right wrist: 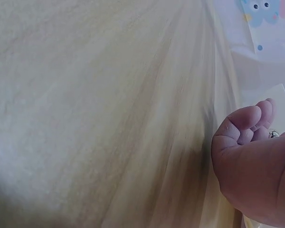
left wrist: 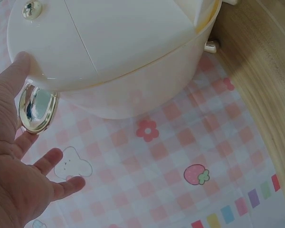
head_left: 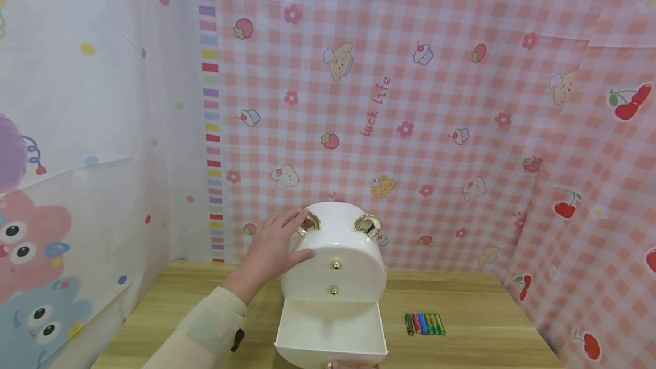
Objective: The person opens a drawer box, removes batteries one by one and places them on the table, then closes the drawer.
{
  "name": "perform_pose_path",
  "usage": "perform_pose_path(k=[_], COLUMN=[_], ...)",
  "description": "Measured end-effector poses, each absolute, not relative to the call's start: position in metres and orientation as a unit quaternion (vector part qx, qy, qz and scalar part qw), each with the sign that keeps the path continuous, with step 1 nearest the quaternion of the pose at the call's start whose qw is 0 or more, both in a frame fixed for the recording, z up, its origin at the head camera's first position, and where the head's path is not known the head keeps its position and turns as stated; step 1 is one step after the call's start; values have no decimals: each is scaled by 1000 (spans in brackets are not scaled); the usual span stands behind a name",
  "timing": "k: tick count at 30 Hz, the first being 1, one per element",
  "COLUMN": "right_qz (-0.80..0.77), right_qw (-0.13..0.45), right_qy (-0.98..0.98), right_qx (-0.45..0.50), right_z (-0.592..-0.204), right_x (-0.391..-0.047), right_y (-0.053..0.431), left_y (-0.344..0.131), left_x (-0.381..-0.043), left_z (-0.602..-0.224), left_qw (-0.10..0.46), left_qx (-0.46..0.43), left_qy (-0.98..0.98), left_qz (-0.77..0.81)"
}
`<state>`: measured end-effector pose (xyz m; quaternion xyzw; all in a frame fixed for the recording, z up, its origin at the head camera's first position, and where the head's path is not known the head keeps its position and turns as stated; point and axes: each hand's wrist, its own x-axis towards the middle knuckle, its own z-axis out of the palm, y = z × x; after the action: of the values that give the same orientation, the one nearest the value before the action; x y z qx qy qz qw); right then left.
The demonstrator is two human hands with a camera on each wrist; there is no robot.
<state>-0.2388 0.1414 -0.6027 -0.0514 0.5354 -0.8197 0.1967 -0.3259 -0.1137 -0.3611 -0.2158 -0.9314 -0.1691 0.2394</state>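
Observation:
A white storage box (head_left: 333, 278) with a rounded top, gold ear-shaped rings and small gold knobs stands on the table. Its bottom drawer (head_left: 330, 326) is pulled out toward me, showing a bare white inside. My left hand (head_left: 274, 246) rests at the box's upper left. In the left wrist view, the thumb touches the front face beside the gold ring (left wrist: 38, 108), and the other fingers are spread behind it. Low at the drawer front, my right hand (right wrist: 254, 161) has its fingers curled at the gold drawer knob (right wrist: 274, 134); most of it is out of the head view.
To the right of the box, several short coloured cylinders (head_left: 425, 324) lie side by side on the wooden table (head_left: 461, 295). A pink checked cloth (head_left: 410, 73) hangs behind and at the right, and a white printed cloth (head_left: 102, 130) hangs at the left.

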Motion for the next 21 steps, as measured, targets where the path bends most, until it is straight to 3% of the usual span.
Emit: perform_pose_path(k=[8,21], right_qz=[-817,-802], right_qw=[244,264], right_qy=[519,533], right_qx=[-61,-62], right_z=[-596,-585], right_x=[-238,-237], right_y=[143,145], left_y=[-114,-114], left_x=[-324,-324], left_z=[-360,-361], left_qw=[236,244], left_qx=[-217,-220], left_qy=[-931,-928], left_qz=[-175,-177])
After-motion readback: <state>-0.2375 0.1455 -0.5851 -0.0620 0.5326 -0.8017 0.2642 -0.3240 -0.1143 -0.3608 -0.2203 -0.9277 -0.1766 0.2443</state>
